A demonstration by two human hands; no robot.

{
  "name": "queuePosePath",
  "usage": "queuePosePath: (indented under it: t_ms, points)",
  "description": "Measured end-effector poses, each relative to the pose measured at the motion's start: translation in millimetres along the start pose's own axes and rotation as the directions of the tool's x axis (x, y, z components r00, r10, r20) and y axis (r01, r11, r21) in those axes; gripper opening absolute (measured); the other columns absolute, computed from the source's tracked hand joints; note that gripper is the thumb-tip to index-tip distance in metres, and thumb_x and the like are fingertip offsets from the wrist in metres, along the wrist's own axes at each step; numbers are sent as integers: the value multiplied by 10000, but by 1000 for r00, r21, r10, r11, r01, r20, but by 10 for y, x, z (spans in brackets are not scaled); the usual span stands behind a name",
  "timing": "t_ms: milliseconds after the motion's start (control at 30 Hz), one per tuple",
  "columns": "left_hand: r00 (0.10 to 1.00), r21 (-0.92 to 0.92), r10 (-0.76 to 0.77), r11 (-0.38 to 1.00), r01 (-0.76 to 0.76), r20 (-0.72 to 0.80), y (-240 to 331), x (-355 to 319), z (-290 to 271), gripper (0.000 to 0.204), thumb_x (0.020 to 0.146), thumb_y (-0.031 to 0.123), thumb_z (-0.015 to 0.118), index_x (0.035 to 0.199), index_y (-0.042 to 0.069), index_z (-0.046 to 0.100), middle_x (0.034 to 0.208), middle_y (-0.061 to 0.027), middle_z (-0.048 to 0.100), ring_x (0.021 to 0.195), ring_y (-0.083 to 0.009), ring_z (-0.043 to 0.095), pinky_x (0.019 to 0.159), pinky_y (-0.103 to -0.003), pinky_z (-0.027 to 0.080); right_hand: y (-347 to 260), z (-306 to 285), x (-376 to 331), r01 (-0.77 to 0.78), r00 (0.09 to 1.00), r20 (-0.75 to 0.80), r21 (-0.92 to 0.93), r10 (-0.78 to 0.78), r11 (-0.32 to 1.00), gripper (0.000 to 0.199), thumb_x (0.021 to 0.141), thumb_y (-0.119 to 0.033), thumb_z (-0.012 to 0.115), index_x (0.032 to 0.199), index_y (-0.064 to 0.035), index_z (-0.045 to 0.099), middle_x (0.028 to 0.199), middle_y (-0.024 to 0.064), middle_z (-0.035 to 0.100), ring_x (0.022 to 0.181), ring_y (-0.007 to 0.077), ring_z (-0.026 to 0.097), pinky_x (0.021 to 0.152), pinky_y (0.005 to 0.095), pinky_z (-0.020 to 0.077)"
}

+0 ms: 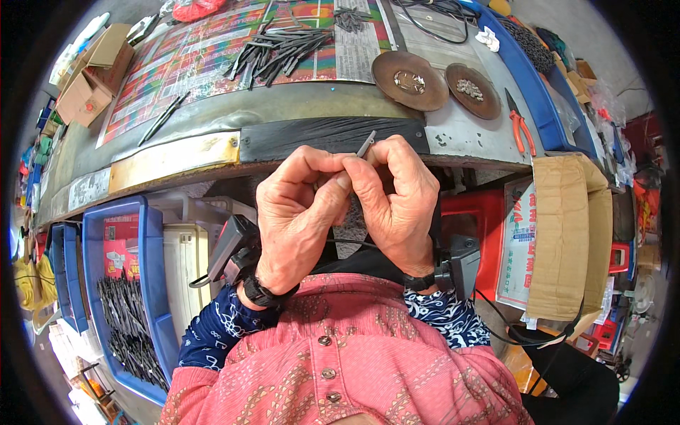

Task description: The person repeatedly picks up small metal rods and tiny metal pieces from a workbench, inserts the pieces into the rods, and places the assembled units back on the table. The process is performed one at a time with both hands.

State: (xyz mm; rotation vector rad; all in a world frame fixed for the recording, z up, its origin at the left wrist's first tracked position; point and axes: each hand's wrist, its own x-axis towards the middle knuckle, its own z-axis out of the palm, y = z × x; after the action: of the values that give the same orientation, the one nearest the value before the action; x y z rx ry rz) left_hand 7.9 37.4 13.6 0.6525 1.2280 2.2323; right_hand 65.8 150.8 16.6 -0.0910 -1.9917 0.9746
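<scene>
My left hand [297,212] and my right hand [400,195] meet close to my chest, just below the workbench edge [212,152]. Together they pinch a small grey metal piece [365,144] whose tip sticks up between the fingertips. The rest of the piece is hidden by my fingers. Each wrist carries a black strapped-on device. On the bench beyond lies a pile of dark metal rods [280,49] on a colourful printed sheet [191,60].
Two rusty round dishes [409,79] [472,90] with small parts and orange-handled pliers [520,127] lie at the right of the bench. A blue crate [145,262] of dark metal parts stands at lower left. Cardboard boxes [88,78] sit far left, folded cardboard [570,234] at right.
</scene>
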Motion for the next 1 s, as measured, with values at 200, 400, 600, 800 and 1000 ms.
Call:
queuePosePath:
  t_ms: [200,400,600,800,1000]
  points:
    - [999,-10,-41,999,41,15,20,-2,-18,91,919,-28,582,1004,-22,616,751,8,589,596,-21,472,519,-178,377,5,15,-12,53,998,-22,-71,-55,996,178,847,-49,679,764,-12,525,662,102,508,534,268,533,477,355,422]
    - [999,3,-37,999,37,22,12,-24,-8,110,918,-24,585,1022,-21,624,742,19,580,598,-13,459,520,-176,370,19,7,-32,82,996,-26,-122,-86,989,208,859,-64,660,735,-20,499,642,106,488,518,281,519,472,363,415]
    - [1000,39,21,999,-22,16,-11,-27,24,117,912,-31,588,1019,-14,633,744,33,572,613,-6,465,529,-171,373,40,13,-27,82,995,-37,-152,-89,985,217,865,-67,649,729,-20,487,637,113,487,515,290,515,471,369,412]
    - [1000,41,10,999,-10,13,4,-25,5,112,911,-34,587,1017,-22,622,741,26,570,612,-12,472,529,-175,378,21,14,-36,14,1000,-20,-40,-14,999,197,858,-74,680,763,-8,521,652,105,514,527,265,535,480,341,426]
    - [1000,36,10,999,-11,10,2,-20,-9,69,917,-27,584,980,0,595,785,-6,589,586,-40,459,507,-190,348,6,3,-27,-31,1000,3,38,31,999,179,852,-70,696,779,-3,547,671,99,535,547,253,555,496,320,444]
